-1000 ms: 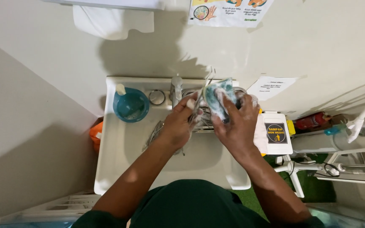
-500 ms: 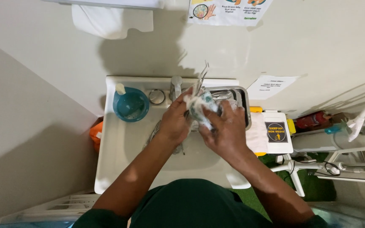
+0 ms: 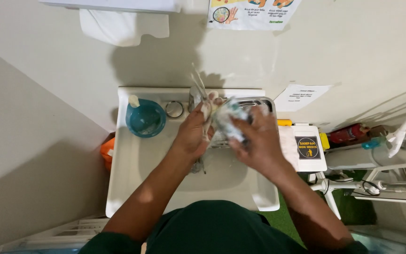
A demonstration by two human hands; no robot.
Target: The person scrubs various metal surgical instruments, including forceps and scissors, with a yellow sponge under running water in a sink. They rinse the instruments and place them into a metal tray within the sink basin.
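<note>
Here, both hands' fingers clamp on things over the white sink [image 3: 128,188]: left hand [image 3: 194,134] thin instruments [image 3: 198,82], right hand [image 3: 254,138] a soapy sponge [image 3: 229,122].

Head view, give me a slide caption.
Both hands, left hand and right hand, scrub a soapy cloth over a white sink.

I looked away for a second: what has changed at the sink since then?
The right hand brought its soapy sponge down and leftward against the thin tools in the left hand. Both hands keep their hold. The blue cup, sink and white bin stayed put.
</note>
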